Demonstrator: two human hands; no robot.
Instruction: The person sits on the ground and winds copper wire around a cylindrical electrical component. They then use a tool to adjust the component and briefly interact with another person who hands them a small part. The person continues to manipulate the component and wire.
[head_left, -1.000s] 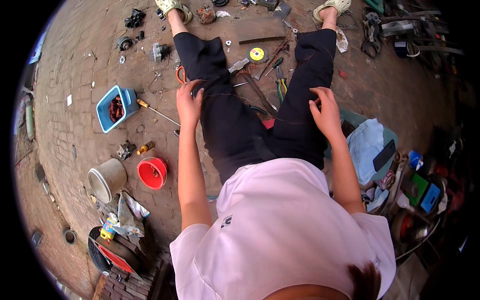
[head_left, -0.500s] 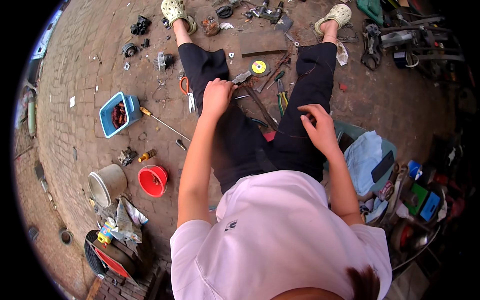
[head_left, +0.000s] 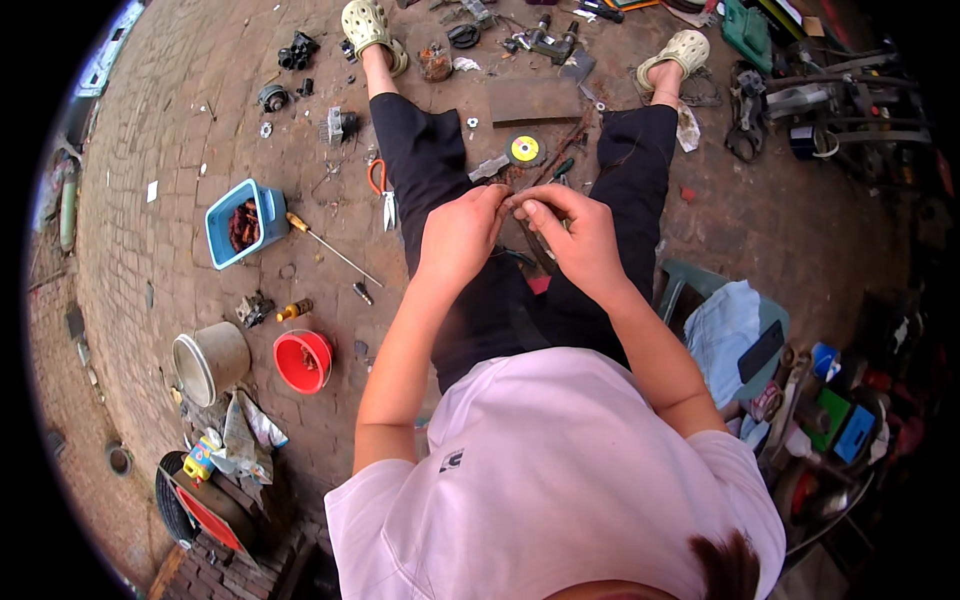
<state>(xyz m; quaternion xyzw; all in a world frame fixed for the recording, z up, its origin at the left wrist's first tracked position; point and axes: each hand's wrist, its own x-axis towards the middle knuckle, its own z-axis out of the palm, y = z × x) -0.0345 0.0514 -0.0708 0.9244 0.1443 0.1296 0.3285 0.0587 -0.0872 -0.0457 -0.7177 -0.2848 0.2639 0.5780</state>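
Over my lap, my left hand [head_left: 458, 235] and my right hand [head_left: 580, 238] meet with fingertips pinched together. A small, thin brownish piece shows between them; its kind cannot be made out. Fine reddish wire [head_left: 632, 146] hangs over my right trouser leg. Just beyond the hands, a flat grey metal piece [head_left: 489, 167] and a yellow-centred grinding disc [head_left: 525, 151] lie on the ground. Dark-handled pliers [head_left: 564, 167] are partly hidden behind my right hand. Orange-handled scissors [head_left: 377, 178] rest left of my left leg.
A blue basket [head_left: 213, 243] with dark reddish pieces, a long screwdriver [head_left: 335, 249], a red bucket [head_left: 283, 368] and a whitish bucket [head_left: 222, 358] stand or lie at left. At right is a stool with blue cloth [head_left: 722, 325] and a phone [head_left: 762, 352]. A metal block [head_left: 536, 102] lies ahead.
My right hand has moved left from above my right thigh to meet my left hand. The left hand has shifted right and nearer, and both now pinch the small piece.
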